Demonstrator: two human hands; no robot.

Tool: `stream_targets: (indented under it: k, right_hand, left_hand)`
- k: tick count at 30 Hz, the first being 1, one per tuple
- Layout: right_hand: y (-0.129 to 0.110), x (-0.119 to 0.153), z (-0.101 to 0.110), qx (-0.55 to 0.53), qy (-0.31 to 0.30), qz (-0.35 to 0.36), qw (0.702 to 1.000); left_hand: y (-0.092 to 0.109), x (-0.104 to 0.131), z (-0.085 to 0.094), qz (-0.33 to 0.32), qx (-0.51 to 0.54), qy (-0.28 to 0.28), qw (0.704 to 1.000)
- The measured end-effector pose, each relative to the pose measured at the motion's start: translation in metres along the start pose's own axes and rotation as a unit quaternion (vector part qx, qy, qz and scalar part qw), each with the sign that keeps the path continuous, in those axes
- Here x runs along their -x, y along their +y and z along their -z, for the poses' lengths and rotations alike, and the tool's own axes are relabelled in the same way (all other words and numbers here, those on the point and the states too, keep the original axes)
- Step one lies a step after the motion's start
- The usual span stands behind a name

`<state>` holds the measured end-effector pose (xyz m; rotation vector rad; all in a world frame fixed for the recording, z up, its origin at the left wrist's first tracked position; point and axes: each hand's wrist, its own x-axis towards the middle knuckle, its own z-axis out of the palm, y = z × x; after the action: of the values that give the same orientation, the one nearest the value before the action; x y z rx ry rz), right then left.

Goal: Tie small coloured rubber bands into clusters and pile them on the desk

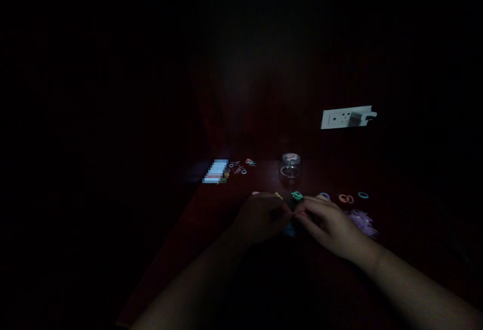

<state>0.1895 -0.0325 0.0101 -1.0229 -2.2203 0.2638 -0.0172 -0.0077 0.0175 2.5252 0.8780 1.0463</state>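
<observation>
We've got left hand (262, 218) and right hand (330, 224) nearly touching, fingertips pinched close on a tiny pale thing (294, 213) between them, too dim to identify, just nearer us than the green bands (297, 195)!

Beyond my fingers (317, 207), and a little to their left, a clear jar (290, 170) stands upright with its lid (291, 157) on. Farther to the left of them lies a bright screen (216, 171), blurred into squares, so I cannot read it. Higher than my fingers and to their right, the dark wall (260, 93) carries a white socket plate (332, 118), with a plug (369, 116) at its right end.
</observation>
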Motion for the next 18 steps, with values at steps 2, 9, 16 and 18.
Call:
stream_targets:
  k: [2, 9, 16, 18]
  right_hand:
    - [0.0003, 0.0002, 0.0014, 0.0, -0.001, 0.005, 1.0]
    - [-0.0005, -0.0004, 0.0047, 0.004, 0.003, 0.007, 1.0]
    - [0.0002, -0.0003, 0.0067, 0.003, 0.003, 0.003, 1.0]
    - [0.0009, -0.0005, 0.0074, 0.0, -0.001, 0.004, 1.0]
  left_hand:
    - [0.0012, -0.0002, 0.0009, 0.009, -0.002, -0.001, 1.0]
    - [-0.0018, 0.0011, 0.0006, 0.015, -0.009, -0.009, 1.0]
    - [-0.0019, 0.0009, 0.0006, 0.022, 0.011, -0.021, 0.999]
    - [-0.0013, 0.0009, 0.0014, 0.023, 0.012, -0.022, 0.999]
